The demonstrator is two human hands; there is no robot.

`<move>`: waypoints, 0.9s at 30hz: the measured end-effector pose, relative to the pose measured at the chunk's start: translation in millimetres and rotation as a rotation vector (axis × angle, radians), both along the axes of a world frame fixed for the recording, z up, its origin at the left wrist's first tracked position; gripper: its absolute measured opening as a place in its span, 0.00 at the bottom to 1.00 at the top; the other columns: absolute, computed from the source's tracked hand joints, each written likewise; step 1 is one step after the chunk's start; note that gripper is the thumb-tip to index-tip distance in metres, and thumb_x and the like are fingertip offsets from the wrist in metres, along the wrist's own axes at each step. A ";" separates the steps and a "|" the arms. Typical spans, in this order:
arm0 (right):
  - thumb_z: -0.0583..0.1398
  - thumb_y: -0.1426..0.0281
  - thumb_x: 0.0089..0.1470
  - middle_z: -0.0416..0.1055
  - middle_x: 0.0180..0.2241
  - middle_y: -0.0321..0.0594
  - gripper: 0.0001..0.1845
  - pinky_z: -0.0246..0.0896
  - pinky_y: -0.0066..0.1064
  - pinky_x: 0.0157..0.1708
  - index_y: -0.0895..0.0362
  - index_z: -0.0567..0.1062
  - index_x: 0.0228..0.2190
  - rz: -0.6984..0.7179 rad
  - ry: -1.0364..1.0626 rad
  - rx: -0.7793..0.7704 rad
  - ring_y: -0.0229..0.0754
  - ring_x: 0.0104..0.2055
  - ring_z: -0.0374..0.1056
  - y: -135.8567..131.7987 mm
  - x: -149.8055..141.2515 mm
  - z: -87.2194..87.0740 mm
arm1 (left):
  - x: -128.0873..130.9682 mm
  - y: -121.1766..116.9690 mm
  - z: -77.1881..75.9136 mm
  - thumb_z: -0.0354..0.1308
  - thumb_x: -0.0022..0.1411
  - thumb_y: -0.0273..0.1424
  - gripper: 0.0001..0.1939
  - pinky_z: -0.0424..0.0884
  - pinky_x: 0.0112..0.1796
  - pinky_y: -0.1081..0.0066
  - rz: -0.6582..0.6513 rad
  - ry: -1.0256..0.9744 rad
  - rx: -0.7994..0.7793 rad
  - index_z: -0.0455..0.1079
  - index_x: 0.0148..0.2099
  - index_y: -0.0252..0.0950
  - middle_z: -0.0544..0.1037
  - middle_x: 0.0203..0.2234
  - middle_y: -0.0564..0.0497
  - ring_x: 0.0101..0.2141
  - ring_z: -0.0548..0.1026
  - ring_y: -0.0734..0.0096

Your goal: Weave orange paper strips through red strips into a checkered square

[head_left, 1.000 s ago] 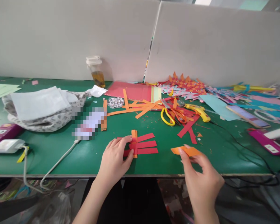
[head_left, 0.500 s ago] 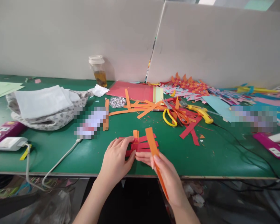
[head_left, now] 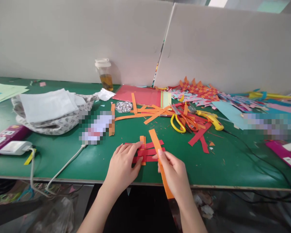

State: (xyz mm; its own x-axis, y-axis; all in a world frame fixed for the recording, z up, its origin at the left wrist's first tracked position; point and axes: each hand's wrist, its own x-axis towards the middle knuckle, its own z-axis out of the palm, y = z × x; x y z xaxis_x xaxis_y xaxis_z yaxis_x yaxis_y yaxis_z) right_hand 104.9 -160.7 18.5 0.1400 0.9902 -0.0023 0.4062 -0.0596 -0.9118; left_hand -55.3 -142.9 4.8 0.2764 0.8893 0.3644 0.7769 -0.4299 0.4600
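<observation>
Hands work at the near edge of the desk [head_left: 63, 158]. The right hand [head_left: 175, 171] pinches a long orange strip [head_left: 157, 147], its far end lying over the weave [head_left: 149, 151]. The left hand [head_left: 122, 166] lies open and flat, pressing the weave's left side down. The weave seems only begun: a few red strips, one orange strip crossing them. Many crossings look left to do. Farther, near the middle, loose orange strips [head_left: 147, 113] and scissors [head_left: 181, 121] lie. Finished weaves [head_left: 199, 89] rest at the far edge.
</observation>
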 end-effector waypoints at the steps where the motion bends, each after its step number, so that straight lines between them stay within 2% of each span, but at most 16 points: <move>1: 0.49 0.55 0.55 0.60 0.12 0.32 0.22 0.47 0.25 0.16 0.56 0.72 0.22 0.020 -0.089 -0.017 0.35 0.16 0.58 2.4 -1.2 0.9 | 0.3 -0.2 1.1 0.50 0.57 0.26 0.21 0.63 0.46 0.58 -0.008 0.015 -0.004 0.59 0.54 0.44 0.74 0.41 0.50 0.44 0.69 0.62; 6: 0.51 0.62 0.54 0.64 0.12 0.36 0.23 0.39 0.25 0.13 0.55 0.69 0.13 0.042 -0.544 0.032 0.36 0.13 0.59 12.1 -9.5 4.8 | 1.4 -0.3 5.2 0.48 0.57 0.24 0.25 0.64 0.45 0.59 -0.059 0.106 0.006 0.57 0.57 0.47 0.71 0.43 0.50 0.43 0.68 0.62; 10: 0.51 0.63 0.54 0.65 0.12 0.39 0.23 0.37 0.26 0.13 0.54 0.67 0.11 0.012 -0.739 -0.011 0.37 0.12 0.59 13.6 -17.5 7.6 | 1.1 -0.1 4.9 0.48 0.58 0.25 0.22 0.62 0.46 0.56 -0.092 0.174 0.020 0.62 0.53 0.48 0.69 0.44 0.49 0.44 0.66 0.60; 15: 0.47 0.56 0.56 0.64 0.12 0.39 0.29 0.38 0.27 0.14 0.54 0.65 0.09 0.078 -0.804 -0.012 0.38 0.12 0.60 2.3 -15.1 9.1 | 1.2 -0.8 4.1 0.46 0.59 0.27 0.18 0.58 0.49 0.51 -0.088 0.227 0.005 0.65 0.50 0.47 0.68 0.45 0.50 0.45 0.64 0.59; 20: 0.47 0.58 0.57 0.58 0.08 0.35 0.30 0.38 0.27 0.14 0.56 0.61 0.08 0.245 -0.854 0.019 0.34 0.11 0.55 -22.8 2.0 8.0 | 1.6 -1.1 5.2 0.45 0.60 0.27 0.21 0.59 0.49 0.52 -0.090 0.240 -0.008 0.62 0.54 0.49 0.68 0.45 0.50 0.45 0.64 0.60; 22: 0.48 0.58 0.57 0.56 0.08 0.33 0.29 0.39 0.27 0.14 0.56 0.60 0.08 0.215 -0.836 0.077 0.33 0.10 0.52 -28.3 8.0 8.0 | 1.6 -1.1 5.7 0.45 0.60 0.27 0.21 0.59 0.49 0.53 -0.087 0.243 -0.010 0.62 0.54 0.49 0.67 0.45 0.50 0.45 0.64 0.61; 23: 0.49 0.59 0.56 0.56 0.08 0.33 0.27 0.41 0.27 0.14 0.56 0.62 0.10 0.149 -0.815 0.126 0.33 0.11 0.53 -28.9 10.2 7.8 | 1.5 -1.1 6.0 0.45 0.60 0.27 0.21 0.59 0.49 0.53 -0.087 0.246 -0.011 0.62 0.54 0.49 0.67 0.45 0.50 0.45 0.64 0.61; 25: 0.51 0.61 0.56 0.64 0.15 0.35 0.20 0.52 0.27 0.18 0.55 0.69 0.18 0.021 -0.735 0.254 0.35 0.17 0.60 -25.8 12.4 6.4 | 1.4 -1.3 6.4 0.45 0.60 0.27 0.20 0.58 0.50 0.52 -0.091 0.250 -0.010 0.62 0.54 0.49 0.67 0.45 0.50 0.46 0.64 0.61; 27: 0.52 0.65 0.56 0.71 0.28 0.40 0.11 0.61 0.30 0.31 0.56 0.72 0.31 0.037 -0.644 0.382 0.40 0.31 0.67 -19.4 12.5 2.5 | 1.4 -1.4 6.5 0.45 0.60 0.27 0.20 0.58 0.50 0.52 -0.095 0.254 -0.009 0.62 0.54 0.49 0.67 0.45 0.50 0.46 0.63 0.61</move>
State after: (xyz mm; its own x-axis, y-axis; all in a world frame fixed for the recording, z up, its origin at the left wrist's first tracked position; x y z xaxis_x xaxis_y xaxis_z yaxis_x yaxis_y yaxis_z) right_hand 117.4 -180.1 21.0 -0.0361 0.9099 0.4133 0.8622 0.2375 -0.4474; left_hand -53.9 -144.3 11.3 0.4403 0.8578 0.2651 0.8243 -0.5032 0.2595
